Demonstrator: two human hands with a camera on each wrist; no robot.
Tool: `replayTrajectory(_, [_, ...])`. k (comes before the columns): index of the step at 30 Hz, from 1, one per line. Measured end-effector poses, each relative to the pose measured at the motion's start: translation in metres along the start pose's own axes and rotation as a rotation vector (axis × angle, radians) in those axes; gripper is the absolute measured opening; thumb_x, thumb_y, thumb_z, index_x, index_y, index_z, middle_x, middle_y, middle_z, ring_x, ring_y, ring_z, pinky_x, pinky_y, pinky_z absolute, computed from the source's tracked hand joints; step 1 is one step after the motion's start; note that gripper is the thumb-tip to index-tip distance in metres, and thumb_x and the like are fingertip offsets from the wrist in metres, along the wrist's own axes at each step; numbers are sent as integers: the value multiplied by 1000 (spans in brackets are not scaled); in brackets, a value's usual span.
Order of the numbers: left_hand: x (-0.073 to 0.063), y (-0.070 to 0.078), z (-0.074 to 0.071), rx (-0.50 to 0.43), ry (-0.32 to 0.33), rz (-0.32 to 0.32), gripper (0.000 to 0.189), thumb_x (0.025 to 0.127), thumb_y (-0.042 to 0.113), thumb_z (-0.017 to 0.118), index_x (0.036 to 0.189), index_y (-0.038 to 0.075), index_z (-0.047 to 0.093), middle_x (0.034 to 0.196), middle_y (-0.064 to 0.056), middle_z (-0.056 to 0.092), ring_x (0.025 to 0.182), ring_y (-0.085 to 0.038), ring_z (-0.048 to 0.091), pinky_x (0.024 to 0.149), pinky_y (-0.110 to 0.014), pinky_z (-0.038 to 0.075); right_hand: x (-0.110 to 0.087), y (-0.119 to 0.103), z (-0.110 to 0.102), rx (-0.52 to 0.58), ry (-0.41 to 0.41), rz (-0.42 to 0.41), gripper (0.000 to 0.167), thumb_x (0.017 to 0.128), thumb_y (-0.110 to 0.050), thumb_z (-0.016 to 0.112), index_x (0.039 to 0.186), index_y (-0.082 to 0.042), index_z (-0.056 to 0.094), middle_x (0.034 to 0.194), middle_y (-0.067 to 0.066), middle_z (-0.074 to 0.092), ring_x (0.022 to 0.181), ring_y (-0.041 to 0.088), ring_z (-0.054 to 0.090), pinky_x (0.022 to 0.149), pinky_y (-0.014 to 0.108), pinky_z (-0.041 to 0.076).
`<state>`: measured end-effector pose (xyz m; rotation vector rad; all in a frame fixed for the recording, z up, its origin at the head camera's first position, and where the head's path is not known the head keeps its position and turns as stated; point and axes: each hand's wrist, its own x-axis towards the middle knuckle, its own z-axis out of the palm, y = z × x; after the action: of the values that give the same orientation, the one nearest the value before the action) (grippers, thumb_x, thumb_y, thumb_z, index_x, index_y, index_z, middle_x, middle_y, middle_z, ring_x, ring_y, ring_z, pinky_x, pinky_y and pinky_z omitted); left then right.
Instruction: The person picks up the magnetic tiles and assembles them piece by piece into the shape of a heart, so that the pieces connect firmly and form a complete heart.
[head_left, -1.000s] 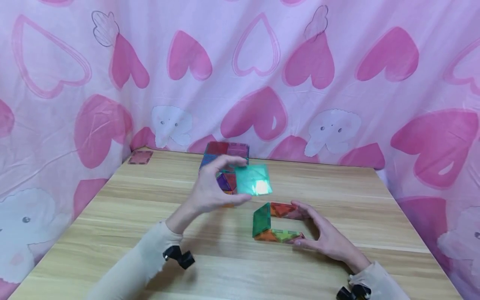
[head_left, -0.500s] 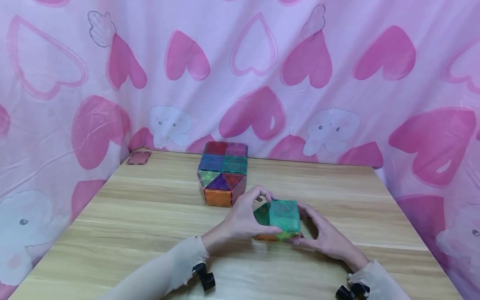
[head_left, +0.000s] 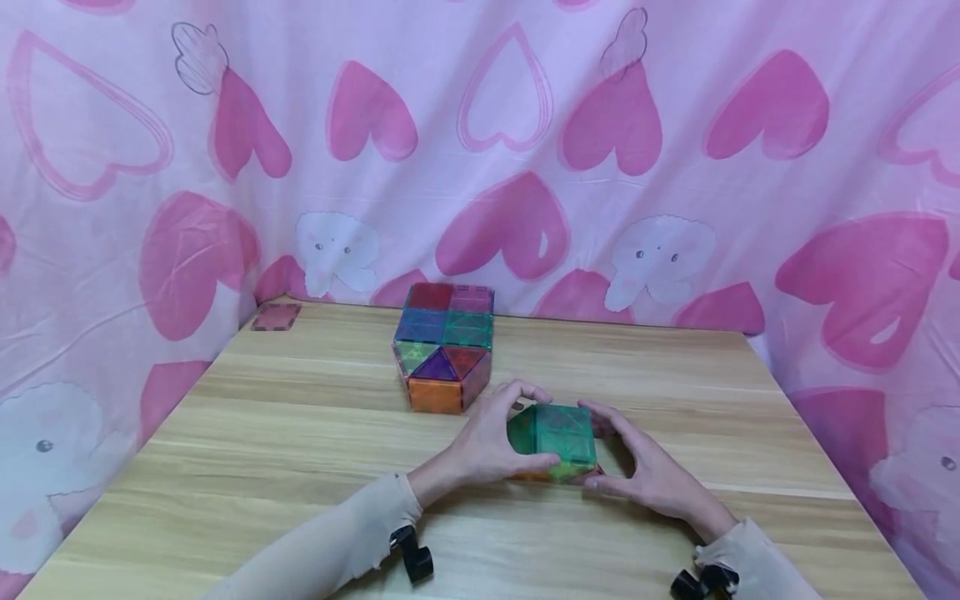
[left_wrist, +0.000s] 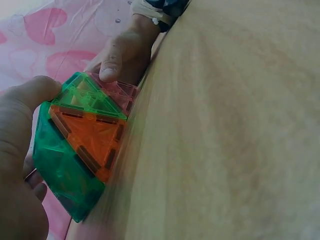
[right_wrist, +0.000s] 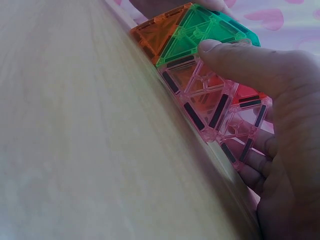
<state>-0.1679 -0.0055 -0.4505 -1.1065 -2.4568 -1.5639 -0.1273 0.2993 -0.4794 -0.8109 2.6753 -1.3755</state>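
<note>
A green square magnetic tile [head_left: 566,433] lies flat on top of a small magnetic-tile structure. My left hand [head_left: 483,437] grips that tile, thumb at the near edge and fingers at the far edge. On the structure's left a green tile [left_wrist: 65,162] slopes down. Its near side has an orange triangle tile [left_wrist: 92,140] beside a yellow-green triangle tile [left_wrist: 82,97]. With thumb and fingers, my right hand [head_left: 648,467] holds the right end, where pink triangle tiles [right_wrist: 202,92] stand. A red triangle tile [right_wrist: 246,94] shows at the far side, partly hidden.
Behind my left hand stands a larger magnetic-tile block [head_left: 435,396] with a multicoloured top. A pink square tile [head_left: 276,317] lies at the table's far left corner. A pink patterned curtain [head_left: 510,208] hangs around the wooden table [head_left: 300,433].
My left hand has brought the green square tile down and right, from the air onto the structure's top, then shifted it slightly left. My right hand has stayed at the right end.
</note>
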Motion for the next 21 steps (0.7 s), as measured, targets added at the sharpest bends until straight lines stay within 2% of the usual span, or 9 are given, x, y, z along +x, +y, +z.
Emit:
replayTrajectory(2, [0,3,-4,0,4,8,77,84,39,99,148,21,59,148,8,64,141,-14,56,115,-45,54,0,0,0,-3,-4,-3,100,94,-28,93,175,-21,34,158,2,59,140,18,59,122,26,38])
replayTrajectory(5, [3,10,-16,11,36,65,85,83,38,100,154,22,56,155,8,60,145,-18,55,118,-46,50,0,1,0,-4,-8,-13,100,94,-28,93,175,-18,34,157,2,60,139,18,59,122,25,37])
replayTrajectory(7, [7,16,-28,12,73,109,88,82,35,100,156,23,54,157,7,60,145,-19,54,118,-45,49,0,1,0,0,-8,-15,100,94,-27,93,175,-18,34,157,1,60,138,17,60,121,21,36])
replayTrajectory(8, [10,18,-35,19,99,131,89,81,34,101,156,23,54,156,6,60,139,-18,56,113,-44,51,0,1,-1,1,-7,-19,100,94,-27,93,175,-18,35,156,0,60,138,17,60,121,20,36])
replayTrajectory(10, [14,22,-50,20,155,165,90,80,31,101,156,21,55,155,4,61,139,-20,56,115,-47,50,0,1,-1,3,-6,-17,100,94,-27,93,175,-20,35,156,-2,61,137,16,61,120,17,35])
replayTrajectory(14, [20,26,-81,7,260,188,88,80,28,101,155,16,56,154,1,62,141,-21,54,117,-57,47,1,0,-2,-5,-1,-15,101,93,-27,94,174,-20,36,155,-4,62,137,15,61,119,15,34])
replayTrajectory(15, [20,26,-88,10,281,192,88,80,27,100,155,15,56,156,-1,61,147,-21,52,121,-61,44,1,0,-2,-4,0,-14,101,92,-27,94,174,-19,36,155,-4,62,137,15,61,119,14,34])
replayTrajectory(21, [20,26,-133,39,405,179,87,80,20,100,157,16,58,157,4,62,144,-17,53,121,-56,44,2,-1,-1,-6,-5,-36,100,93,-26,94,174,-16,36,155,1,62,137,16,61,119,17,36])
